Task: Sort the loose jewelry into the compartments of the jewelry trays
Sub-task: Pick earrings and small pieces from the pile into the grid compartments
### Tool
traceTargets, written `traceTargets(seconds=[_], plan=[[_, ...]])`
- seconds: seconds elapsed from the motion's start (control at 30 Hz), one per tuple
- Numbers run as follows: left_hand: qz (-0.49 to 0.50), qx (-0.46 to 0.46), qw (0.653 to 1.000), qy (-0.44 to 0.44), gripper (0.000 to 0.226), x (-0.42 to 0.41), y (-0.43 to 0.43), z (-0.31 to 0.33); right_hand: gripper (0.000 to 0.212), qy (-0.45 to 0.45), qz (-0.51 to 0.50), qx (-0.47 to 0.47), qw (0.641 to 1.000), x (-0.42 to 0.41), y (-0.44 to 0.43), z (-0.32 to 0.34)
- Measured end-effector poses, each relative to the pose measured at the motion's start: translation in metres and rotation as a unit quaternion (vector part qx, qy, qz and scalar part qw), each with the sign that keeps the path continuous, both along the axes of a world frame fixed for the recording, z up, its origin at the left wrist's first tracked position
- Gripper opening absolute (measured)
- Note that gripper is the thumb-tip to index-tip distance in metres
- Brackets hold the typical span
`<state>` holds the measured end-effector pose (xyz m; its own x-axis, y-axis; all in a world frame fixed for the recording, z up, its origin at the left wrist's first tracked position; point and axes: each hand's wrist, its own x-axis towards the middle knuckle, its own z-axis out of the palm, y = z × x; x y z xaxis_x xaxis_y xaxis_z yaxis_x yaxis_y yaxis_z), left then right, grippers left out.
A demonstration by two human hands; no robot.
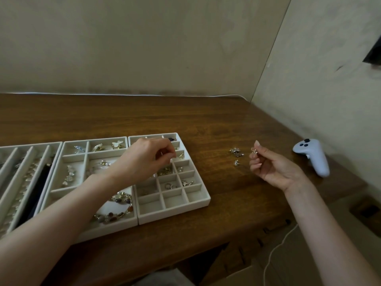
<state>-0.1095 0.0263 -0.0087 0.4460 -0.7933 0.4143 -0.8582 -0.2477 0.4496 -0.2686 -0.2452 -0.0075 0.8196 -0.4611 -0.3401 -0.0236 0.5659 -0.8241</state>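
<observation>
Three white jewelry trays lie side by side on the wooden table. The small-compartment tray [204, 196] is the rightmost one, and several of its cells hold earrings and rings. My left hand [144, 159] hovers over its upper middle cells with fingers curled, pinching a tiny piece I can barely see. My right hand [270, 164] is raised to the right of that tray and pinches a small gold earring [254, 151] at its fingertips. A few loose silver pieces [236, 152] and one stud [236, 162] lie on the table just left of it.
The middle tray [68, 153] holds butterfly earrings, beads and a stone bracelet [115, 215]. The left tray [12, 162] has long slots with chains. A white game controller [313, 156] lies at the table's right edge near the wall. A white cable hangs below.
</observation>
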Motion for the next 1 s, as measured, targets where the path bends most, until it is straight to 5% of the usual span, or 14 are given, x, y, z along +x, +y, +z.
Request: traceTargets(seconds=[0.17, 0.27, 0.43, 0.67, 0.8, 1.0], plan=[[0.001, 0.003, 1.0, 0.001, 0.008, 0.0, 0.0, 0.001, 0.021, -0.015, 0.017, 0.007, 1.0, 0.007, 0.007, -0.001], [0.004, 0.002, 1.0, -0.001, 0.007, 0.0, 0.0, 0.0, 0.022, 0.006, 0.066, -0.089, 0.994, 0.007, 0.017, -0.002], [0.003, 0.004, 1.0, -0.004, 0.007, 0.0, 0.0, 0.0, 0.019, 0.072, 0.148, -0.362, 0.917, 0.004, 0.07, 0.002], [0.005, 0.008, 1.0, -0.004, 0.009, 0.0, 0.0, 0.0, 0.022, 0.054, 0.217, -0.463, 0.858, 0.006, 0.105, 0.005], [0.002, 0.014, 1.0, -0.002, 0.01, -0.001, 0.0, 0.001, 0.015, 0.058, 0.157, -0.485, 0.858, 0.006, 0.093, 0.008], [-0.002, 0.02, 1.0, -0.003, 0.01, -0.001, 0.0, 0.002, 0.012, 0.101, -0.073, -0.512, 0.85, 0.014, 0.025, -0.006]])
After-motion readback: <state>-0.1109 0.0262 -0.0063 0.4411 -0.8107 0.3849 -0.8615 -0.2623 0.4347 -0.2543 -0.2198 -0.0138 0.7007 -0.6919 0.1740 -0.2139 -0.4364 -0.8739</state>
